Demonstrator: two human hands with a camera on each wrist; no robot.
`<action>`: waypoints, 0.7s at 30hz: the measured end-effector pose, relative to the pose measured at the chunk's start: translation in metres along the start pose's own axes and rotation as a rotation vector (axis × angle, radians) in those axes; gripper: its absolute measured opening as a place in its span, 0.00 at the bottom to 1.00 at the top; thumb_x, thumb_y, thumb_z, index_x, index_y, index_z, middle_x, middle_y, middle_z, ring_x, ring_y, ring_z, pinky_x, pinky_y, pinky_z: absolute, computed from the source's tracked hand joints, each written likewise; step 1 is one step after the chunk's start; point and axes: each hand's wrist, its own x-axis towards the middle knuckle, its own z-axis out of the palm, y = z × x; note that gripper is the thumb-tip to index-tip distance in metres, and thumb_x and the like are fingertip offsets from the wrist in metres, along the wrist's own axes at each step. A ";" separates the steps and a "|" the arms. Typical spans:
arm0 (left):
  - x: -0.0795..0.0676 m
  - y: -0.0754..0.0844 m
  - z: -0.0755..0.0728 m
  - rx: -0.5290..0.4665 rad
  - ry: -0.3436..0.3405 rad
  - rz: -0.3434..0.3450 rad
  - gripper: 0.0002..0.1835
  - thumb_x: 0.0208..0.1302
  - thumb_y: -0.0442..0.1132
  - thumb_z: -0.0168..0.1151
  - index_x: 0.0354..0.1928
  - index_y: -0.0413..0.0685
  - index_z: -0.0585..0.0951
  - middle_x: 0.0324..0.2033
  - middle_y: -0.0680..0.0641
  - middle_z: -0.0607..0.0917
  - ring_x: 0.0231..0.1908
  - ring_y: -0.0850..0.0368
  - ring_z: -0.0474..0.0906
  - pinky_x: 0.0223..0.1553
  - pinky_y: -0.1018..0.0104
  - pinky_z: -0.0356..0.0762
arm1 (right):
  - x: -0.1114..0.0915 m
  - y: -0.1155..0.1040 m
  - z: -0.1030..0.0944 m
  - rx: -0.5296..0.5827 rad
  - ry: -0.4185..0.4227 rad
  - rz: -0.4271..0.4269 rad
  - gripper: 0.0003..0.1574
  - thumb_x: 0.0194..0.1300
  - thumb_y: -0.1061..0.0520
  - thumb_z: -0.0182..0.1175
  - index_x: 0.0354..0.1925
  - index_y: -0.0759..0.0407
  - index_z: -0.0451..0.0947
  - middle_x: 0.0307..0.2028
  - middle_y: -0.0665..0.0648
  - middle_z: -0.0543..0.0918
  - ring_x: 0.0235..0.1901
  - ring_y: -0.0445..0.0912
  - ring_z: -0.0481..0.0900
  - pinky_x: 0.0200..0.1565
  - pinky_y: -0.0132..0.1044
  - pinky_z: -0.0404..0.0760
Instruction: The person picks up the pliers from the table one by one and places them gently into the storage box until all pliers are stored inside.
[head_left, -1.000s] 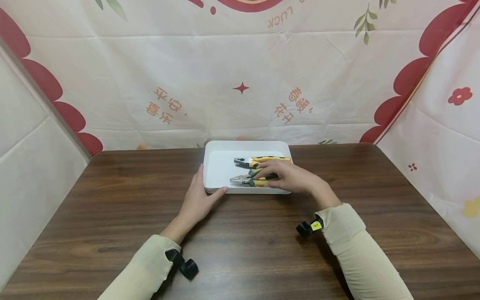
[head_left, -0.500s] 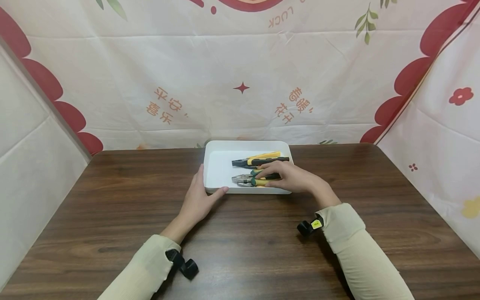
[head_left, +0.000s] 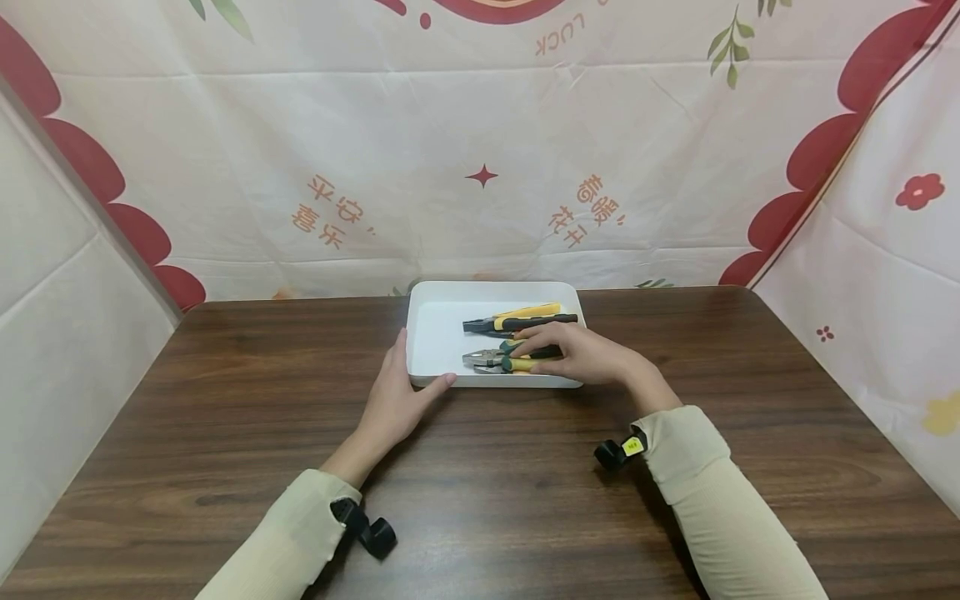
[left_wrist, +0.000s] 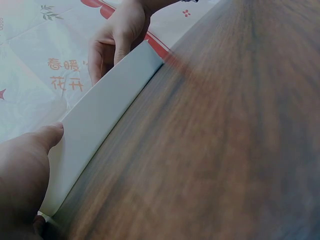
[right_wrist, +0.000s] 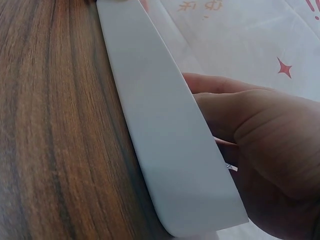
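Note:
A white rectangular tray (head_left: pixel 442 321) lies at the table's far edge with several pliers in it. My left hand (head_left: pixel 392 402) holds its near left corner, fingers along the left side and thumb (left_wrist: pixel 52 136) against the front wall. Inside the tray, my right hand (head_left: pixel 581 354) grips combination pliers (head_left: pixel 487 360) with green-and-yellow handles; their metal noses point left. Just behind lie pliers (head_left: pixel 517 322) with black and yellow handles. Parts of the tools are hidden under my right hand. In the right wrist view, the tray wall hides most of what its fingers (right_wrist: pixel 217 107) hold.
The brown wooden table (head_left: pixel 480 500) stretches toward me. Behind the tray hangs a white printed cloth (head_left: pixel 405 150), close to the table's far edge. Pale side panels (head_left: pixel 67 275) stand to the left and right.
The black-and-yellow pliers at the back of the tray have turned over and settled, their handles now slanting. The gripped pliers have shifted slightly. My left hand has stayed in place.

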 end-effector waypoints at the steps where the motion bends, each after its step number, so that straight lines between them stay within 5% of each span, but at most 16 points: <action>1: 0.000 0.000 0.000 0.000 0.000 -0.001 0.59 0.63 0.63 0.66 0.81 0.42 0.43 0.79 0.36 0.54 0.78 0.42 0.53 0.76 0.44 0.57 | 0.000 0.001 0.000 0.007 0.001 0.001 0.19 0.70 0.53 0.64 0.58 0.42 0.84 0.70 0.54 0.75 0.72 0.55 0.68 0.70 0.56 0.70; 11: 0.000 0.001 0.001 0.004 -0.001 0.001 0.59 0.63 0.63 0.66 0.81 0.43 0.42 0.78 0.36 0.55 0.78 0.41 0.54 0.76 0.43 0.58 | -0.001 0.001 -0.001 0.021 0.021 0.006 0.16 0.71 0.51 0.63 0.56 0.42 0.85 0.68 0.53 0.77 0.72 0.53 0.70 0.67 0.55 0.73; 21: 0.000 0.000 0.002 0.004 0.013 0.002 0.59 0.63 0.63 0.66 0.81 0.41 0.43 0.78 0.34 0.54 0.78 0.39 0.54 0.75 0.42 0.59 | -0.009 -0.015 -0.020 -0.048 0.135 0.086 0.16 0.72 0.53 0.62 0.55 0.49 0.86 0.61 0.54 0.83 0.64 0.52 0.78 0.59 0.54 0.80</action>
